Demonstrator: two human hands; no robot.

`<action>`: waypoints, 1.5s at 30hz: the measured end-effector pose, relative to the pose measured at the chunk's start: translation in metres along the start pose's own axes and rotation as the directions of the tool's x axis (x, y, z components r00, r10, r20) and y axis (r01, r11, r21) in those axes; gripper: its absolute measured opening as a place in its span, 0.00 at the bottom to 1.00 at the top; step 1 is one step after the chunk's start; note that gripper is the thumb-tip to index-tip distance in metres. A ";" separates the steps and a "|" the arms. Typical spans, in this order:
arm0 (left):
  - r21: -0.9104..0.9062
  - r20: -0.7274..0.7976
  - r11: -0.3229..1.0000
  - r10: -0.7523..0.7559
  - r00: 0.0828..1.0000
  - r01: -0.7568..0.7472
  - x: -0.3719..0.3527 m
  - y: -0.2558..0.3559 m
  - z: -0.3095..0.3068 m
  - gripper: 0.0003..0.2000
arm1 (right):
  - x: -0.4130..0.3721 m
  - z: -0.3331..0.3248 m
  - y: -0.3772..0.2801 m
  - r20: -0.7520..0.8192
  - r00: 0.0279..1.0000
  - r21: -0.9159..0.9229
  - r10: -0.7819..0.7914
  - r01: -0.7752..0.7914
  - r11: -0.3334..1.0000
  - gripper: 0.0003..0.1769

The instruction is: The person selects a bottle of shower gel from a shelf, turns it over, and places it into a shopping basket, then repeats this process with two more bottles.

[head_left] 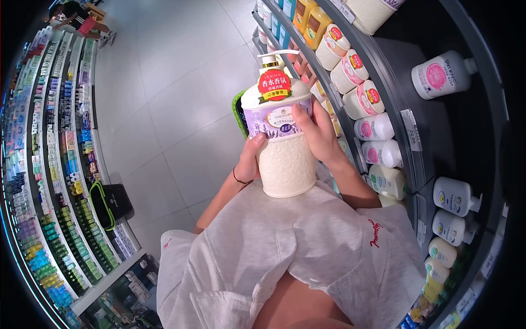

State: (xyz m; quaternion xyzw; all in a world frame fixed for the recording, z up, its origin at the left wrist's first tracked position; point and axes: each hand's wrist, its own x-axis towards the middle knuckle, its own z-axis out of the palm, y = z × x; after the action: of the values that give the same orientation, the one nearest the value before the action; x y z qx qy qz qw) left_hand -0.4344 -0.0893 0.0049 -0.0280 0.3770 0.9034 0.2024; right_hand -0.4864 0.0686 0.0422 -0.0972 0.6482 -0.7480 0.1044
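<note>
Bottle gripped in two hands, in the aisle between two shop shelves.
One black basket sits on the floor by the left shelf. The left hand, with a black band on its wrist, curls against the left side of the single cream pump bottle. The right hand wraps the other side, with its fingers over the purple label. Both forearms bend upward and hold the bottle upright above a grey shirt, near the right shelf.
</note>
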 end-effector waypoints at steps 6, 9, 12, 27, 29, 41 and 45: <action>-0.048 0.010 0.999 -0.006 1.000 0.007 -0.001 -0.005 -0.006 0.33 | -0.002 0.001 0.010 -0.012 1.000 0.014 -0.009 0.009 1.000 0.24; -0.039 -0.004 0.999 -0.014 1.000 0.014 -0.003 -0.005 -0.007 0.33 | -0.003 0.002 0.015 -0.010 1.000 0.013 0.020 -0.020 1.000 0.23; -0.056 -0.015 0.998 -0.023 1.000 0.022 -0.005 -0.006 -0.008 0.33 | -0.004 0.003 0.019 -0.025 0.999 0.005 0.044 -0.044 0.999 0.23; -0.037 -0.036 0.998 -0.053 0.998 0.052 -0.007 -0.009 -0.013 0.32 | -0.007 -0.002 0.035 -0.049 0.998 -0.072 0.038 -0.042 0.997 0.27; -0.068 -0.027 0.995 -0.075 0.997 0.073 -0.006 -0.009 -0.015 0.32 | -0.008 -0.002 0.034 -0.055 0.997 -0.075 0.054 -0.058 0.995 0.27; -0.199 -0.047 0.971 -0.145 0.988 0.133 -0.002 -0.007 -0.020 0.31 | -0.011 0.000 0.026 -0.096 0.992 -0.033 0.076 -0.080 0.996 0.27; -0.204 -0.068 0.973 -0.127 0.990 0.111 -0.002 -0.005 -0.018 0.30 | -0.016 0.000 0.003 -0.058 0.984 -0.075 0.171 -0.175 0.982 0.25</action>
State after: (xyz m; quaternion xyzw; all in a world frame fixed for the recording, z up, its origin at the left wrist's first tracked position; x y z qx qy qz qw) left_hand -0.4326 -0.0990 -0.0109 -0.1073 0.2897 0.9211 0.2370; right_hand -0.4709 0.0725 0.0389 -0.0255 0.6861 -0.7118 0.1482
